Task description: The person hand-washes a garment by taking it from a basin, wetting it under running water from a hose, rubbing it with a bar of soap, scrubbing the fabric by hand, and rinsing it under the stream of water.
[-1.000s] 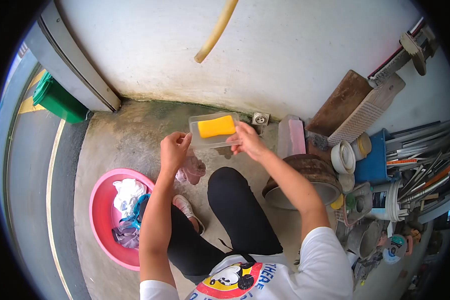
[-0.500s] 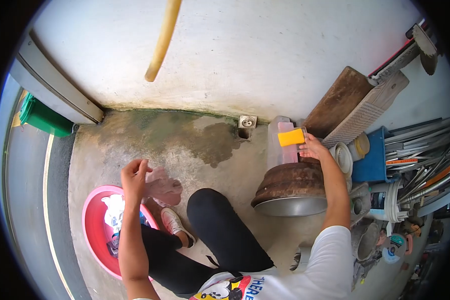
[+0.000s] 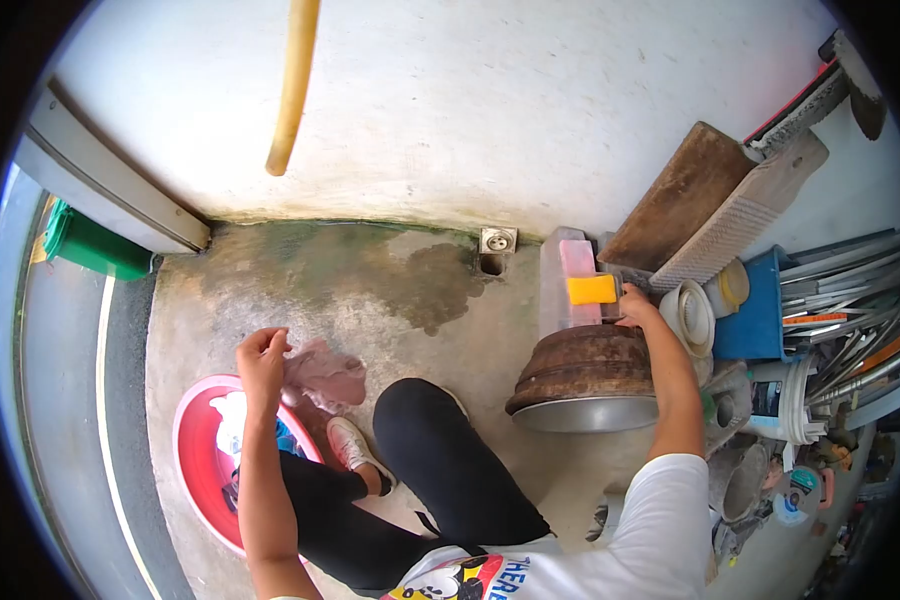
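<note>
My left hand (image 3: 262, 358) is closed, fingertips pinched, with a thin mauve cloth (image 3: 324, 374) hanging beside and below it. Under that arm stands a pink basin (image 3: 189, 455) holding white, blue and dark clothes. My right hand (image 3: 636, 305) grips the end of a small clear plastic box with a yellow block (image 3: 592, 290) showing on it. That hand is just above a rusty-brown round metal pot (image 3: 582, 365) lying with its silvery rim toward me. Behind the yellow block stands a clear plastic container (image 3: 554, 300) with a pink piece (image 3: 576, 262) in it.
A wooden board (image 3: 675, 195) and a ridged washboard (image 3: 735, 225) lean on the wall at right. Stacked bowls (image 3: 687, 312), a blue bin (image 3: 750, 310) and metal strips crowd that side. A hose (image 3: 293, 90) hangs ahead; a floor drain (image 3: 491, 264) is by the wall.
My right hand has lowered the clear box with the yellow block toward the metal pot. My left hand has shifted slightly left and down with the mauve cloth.
</note>
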Action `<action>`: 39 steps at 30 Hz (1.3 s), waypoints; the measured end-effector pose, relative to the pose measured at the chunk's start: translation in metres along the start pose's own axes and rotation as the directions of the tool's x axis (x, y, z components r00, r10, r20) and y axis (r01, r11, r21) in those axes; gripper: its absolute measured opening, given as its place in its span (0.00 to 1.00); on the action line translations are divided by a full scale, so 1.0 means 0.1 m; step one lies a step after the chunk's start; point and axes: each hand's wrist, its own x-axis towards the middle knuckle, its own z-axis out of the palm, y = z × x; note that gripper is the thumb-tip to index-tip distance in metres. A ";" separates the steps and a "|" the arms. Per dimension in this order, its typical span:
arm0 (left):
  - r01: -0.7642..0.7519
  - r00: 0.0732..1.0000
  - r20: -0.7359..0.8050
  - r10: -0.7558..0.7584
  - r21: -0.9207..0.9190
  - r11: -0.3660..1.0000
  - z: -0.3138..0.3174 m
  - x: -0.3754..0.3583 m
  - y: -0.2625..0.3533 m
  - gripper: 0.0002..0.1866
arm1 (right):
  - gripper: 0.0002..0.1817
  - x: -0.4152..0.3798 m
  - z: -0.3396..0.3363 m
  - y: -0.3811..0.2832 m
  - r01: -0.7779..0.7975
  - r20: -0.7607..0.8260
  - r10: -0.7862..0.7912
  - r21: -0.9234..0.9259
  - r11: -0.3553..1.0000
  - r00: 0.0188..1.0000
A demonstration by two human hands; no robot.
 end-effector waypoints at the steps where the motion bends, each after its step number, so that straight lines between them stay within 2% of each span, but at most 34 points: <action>1: -0.026 0.999 0.023 0.025 0.028 0.999 -0.01 0.01 -0.05 0.11 | 0.23 -0.01 -0.04 -0.05 0.029 -0.038 -0.036 -0.156 0.987 0.999; 3: 0.057 0.997 0.060 -0.054 -0.049 0.997 -0.01 -0.05 0.04 0.11 | 0.20 -0.38 -0.18 -0.40 0.079 -0.090 -0.134 -0.457 0.886 0.987; 4: 0.070 0.994 0.091 -0.062 -0.084 0.994 -0.01 -0.03 -0.02 0.11 | 0.19 -0.39 -0.21 -0.46 0.271 -0.121 -0.418 -0.596 0.756 0.900; 5: 0.084 0.991 0.119 -0.070 -0.122 0.989 0.01 0.00 -0.12 0.11 | 0.19 -0.38 -0.26 -0.55 0.409 -0.103 -0.672 -0.723 0.557 0.733; 7: 0.060 0.986 0.156 -0.055 -0.027 0.998 0.05 0.05 -0.32 0.15 | 0.17 -0.74 -0.36 -1.20 0.636 -0.030 -0.728 -0.464 0.617 0.684; 8: -0.036 0.987 0.161 0.016 0.117 0.992 0.07 0.08 -0.40 0.16 | 0.18 -1.12 -0.35 -1.53 0.815 -0.082 -0.876 -0.332 0.474 0.476; 9: -0.123 0.981 0.177 0.077 0.263 0.957 0.07 0.11 -0.46 0.17 | 0.18 -1.58 -0.38 -1.94 0.864 -0.099 -0.906 -0.273 0.422 0.411; 10: -0.098 0.980 0.194 0.033 0.335 0.937 0.07 0.11 -0.44 0.16 | 0.19 -1.89 -0.39 -2.30 0.957 -0.134 -0.979 -0.227 0.179 0.152; 11: -0.076 0.977 0.211 -0.012 0.404 0.912 0.08 0.12 -0.43 0.15 | 0.24 -2.25 -0.42 -2.66 0.972 -0.153 -0.987 -0.221 0.079 0.046; 12: -0.070 0.986 0.167 -0.016 0.494 0.867 0.16 0.22 -0.63 0.14 | 0.25 -2.61 -0.44 -3.01 1.000 -0.164 -0.986 -0.007 0.002 0.001; 13: -0.060 0.992 0.128 -0.018 0.578 0.814 0.22 0.30 -0.80 0.12 | 0.28 -2.96 -0.47 -3.35 0.992 -0.226 -0.966 -0.038 -0.124 -0.130; 14: -0.049 0.987 0.153 -0.050 0.579 0.814 0.21 0.30 -0.73 0.12 | 0.28 -3.16 -0.54 -3.68 0.968 -0.265 -0.932 -0.112 -0.224 -0.247; 15: -0.039 0.980 0.180 -0.080 0.579 0.814 0.21 0.29 -0.65 0.11 | 0.27 -3.46 -0.58 -3.95 0.951 -0.248 -0.918 -0.094 -0.295 -0.310; 16: 0.024 0.972 0.201 -0.123 0.435 0.900 0.19 0.28 -0.61 0.11 | 0.45 -3.55 -0.57 -4.38 0.892 -0.327 -0.910 0.284 -0.350 -0.253; 18: 0.151 0.945 0.275 -0.176 0.109 0.983 0.19 0.29 -0.52 0.10 | 0.42 -4.00 -0.54 -4.72 0.948 -0.372 -0.889 0.064 -0.311 -0.267; 19: 0.171 0.939 0.306 -0.157 -0.020 0.985 0.20 0.27 -0.48 0.09 | 0.38 -4.09 -0.50 -4.82 0.973 -0.368 -0.904 -0.006 -0.232 -0.218; 21: 0.208 0.931 0.351 -0.104 -0.271 0.940 0.12 0.22 -0.29 0.09 | 0.32 -4.25 -0.45 -5.01 0.987 -0.376 -0.919 -0.143 -0.074 -0.123; 24: 0.266 0.926 0.371 -0.074 -0.498 0.825 0.05 0.15 -0.07 0.08 | 0.26 -4.29 -0.39 -5.14 0.973 -0.574 -0.807 -0.231 -0.003 -0.139; 25: 0.263 0.930 0.364 -0.045 -0.575 0.774 0.02 0.16 0.00 0.08 | 0.25 -4.30 -0.39 -5.19 0.980 -0.636 -0.759 -0.196 -0.018 -0.141; 27: 0.320 0.913 0.407 -0.030 -0.666 0.674 0.04 0.12 0.16 0.06 | 0.24 -4.26 -0.42 -5.27 0.990 -0.745 -0.654 -0.130 -0.047 -0.129; 28: 0.348 0.903 0.430 -0.021 -0.701 0.623 0.07 0.11 0.21 0.06 | 0.24 -4.06 -0.57 -5.51 0.973 -0.705 -0.682 -0.228 -0.044 -0.196; 29: 0.377 0.892 0.452 -0.011 -0.730 0.570 0.08 0.11 0.24 0.06 | 0.24 -4.08 -0.58 -5.52 0.964 -0.682 -0.699 -0.263 -0.043 -0.217; 30: 0.378 0.867 0.492 0.077 -0.749 0.544 0.08 0.14 0.26 0.05 | 0.24 -4.11 -0.60 -5.51 0.954 -0.660 -0.713 -0.298 -0.042 -0.238; 31: 0.394 0.862 0.501 0.078 -0.759 0.518 0.09 0.16 0.30 0.06 | 0.24 -4.13 -0.62 -5.51 0.942 -0.637 -0.726 -0.332 -0.043 -0.258; 33: 0.429 0.851 0.519 0.076 -0.773 0.468 0.07 0.21 0.41 0.07 | 0.24 -4.25 -0.61 -5.41 0.939 -0.631 -0.743 -0.343 0.007 -0.225; 34: 0.461 0.836 0.545 0.062 -0.759 0.460 0.08 0.29 0.37 0.08 | 0.24 -4.28 -0.59 -5.40 0.937 -0.625 -0.753 -0.348 0.032 -0.206; 37: 0.510 0.794 0.604 0.075 -0.727 0.459 0.01 0.43 0.42 0.08 | 0.24 -4.04 -0.68 -5.56 0.941 -0.665 -0.707 -0.339 -0.002 -0.242; 38: 0.507 0.793 0.604 0.077 -0.726 0.465 0.02 0.49 0.38 0.10 | 0.22 -4.15 -0.67 -5.44 0.966 -0.606 -0.777 -0.257 -0.015 -0.174; 39: 0.513 0.786 0.613 0.079 -0.718 0.470 0.05 0.52 0.34 0.12 | 0.22 -4.09 -0.65 -5.47 0.975 -0.592 -0.781 -0.201 -0.096 -0.199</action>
